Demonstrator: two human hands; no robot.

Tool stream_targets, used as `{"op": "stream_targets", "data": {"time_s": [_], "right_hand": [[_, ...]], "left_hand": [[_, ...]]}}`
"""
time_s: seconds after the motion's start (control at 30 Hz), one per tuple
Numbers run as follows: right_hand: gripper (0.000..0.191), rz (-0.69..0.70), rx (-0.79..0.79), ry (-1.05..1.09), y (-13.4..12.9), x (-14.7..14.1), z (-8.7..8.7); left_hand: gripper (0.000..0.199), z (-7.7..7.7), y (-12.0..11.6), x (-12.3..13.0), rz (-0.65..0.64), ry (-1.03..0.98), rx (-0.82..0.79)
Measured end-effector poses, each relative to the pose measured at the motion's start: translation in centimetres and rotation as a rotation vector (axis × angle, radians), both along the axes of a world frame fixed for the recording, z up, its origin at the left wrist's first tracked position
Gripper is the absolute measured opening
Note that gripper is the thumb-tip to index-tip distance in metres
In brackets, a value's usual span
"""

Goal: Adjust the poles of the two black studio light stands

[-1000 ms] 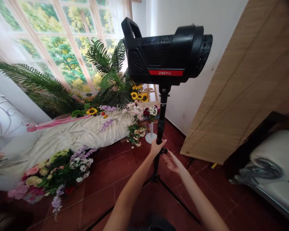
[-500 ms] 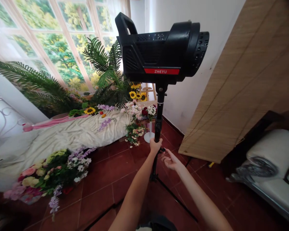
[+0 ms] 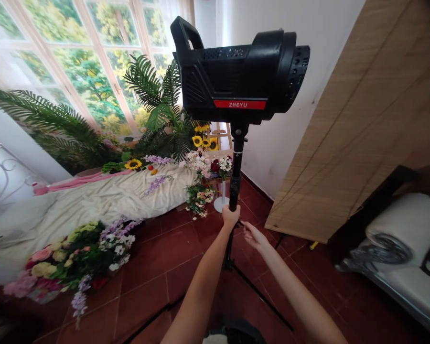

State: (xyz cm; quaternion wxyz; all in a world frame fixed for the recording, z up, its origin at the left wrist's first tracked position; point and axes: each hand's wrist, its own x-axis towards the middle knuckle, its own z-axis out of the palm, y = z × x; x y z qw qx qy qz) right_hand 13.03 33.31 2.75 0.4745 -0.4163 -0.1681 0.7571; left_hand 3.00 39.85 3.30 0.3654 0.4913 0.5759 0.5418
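Observation:
A black studio light (image 3: 236,79) with a red label reading ZHEYU sits on top of a black stand (image 3: 235,184). My left hand (image 3: 231,216) is wrapped round the stand's upright pole, below the light. Just to the right of the pole, my right hand (image 3: 253,235) has its fingers curled together beside a small dark knob (image 3: 239,223). Its fingertips are close to the knob, and whether they touch it is too small to tell. The stand's legs spread over the red tiled floor (image 3: 146,291).
At the left is a draped bed (image 3: 129,200) with flowers (image 3: 71,255) along its front. Palm leaves (image 3: 154,91) rise before the window. A white-footed flower stand (image 3: 221,204) is behind the pole. At right are a woven panel (image 3: 322,143) and a white sofa (image 3: 412,248).
The fingers of my right hand have drawn closer together beside the knob. My left hand keeps its hold on the pole. The light appears slightly higher and further left in view.

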Motion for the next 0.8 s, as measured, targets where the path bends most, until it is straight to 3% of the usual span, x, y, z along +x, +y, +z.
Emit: {"op": "stream_targets", "data": {"time_s": [0.17, 0.27, 0.33, 0.43, 0.57, 0.67, 0.8], "right_hand": [[0.027, -0.112, 0.399, -0.469, -0.7, 0.4, -0.1], [0.019, -0.107, 0.692, -0.745, -1.3, 1.0, 0.8], [0.014, -0.076, 0.785, -0.86, -1.8, 1.2, 1.4], [0.016, -0.062, 0.789, -0.911, -2.8, 0.9, 1.7], [0.026, -0.24, 0.647, -0.94, -3.0, 0.1, 1.0], [0.035, -0.195, 0.573, -1.056, -2.5, -0.1, 0.4], [0.035, -0.165, 0.718, -1.193, -2.1, 0.4, 0.7]], "left_hand": [[0.027, 0.0, 0.0, 0.0, 0.021, 0.014, 0.0], [0.028, 0.2, -0.2, 0.0, 0.022, 0.012, -0.011], [0.029, 0.4, -0.3, 0.1, 0.027, 0.011, -0.013], [0.029, 0.3, -0.3, 0.0, 0.017, 0.014, -0.012], [0.028, 0.0, -0.2, -0.1, 0.017, 0.035, -0.009], [0.028, 0.0, -0.2, -0.1, 0.027, 0.026, -0.012], [0.026, 0.4, -0.3, -0.1, 0.032, -0.019, -0.054]]}}
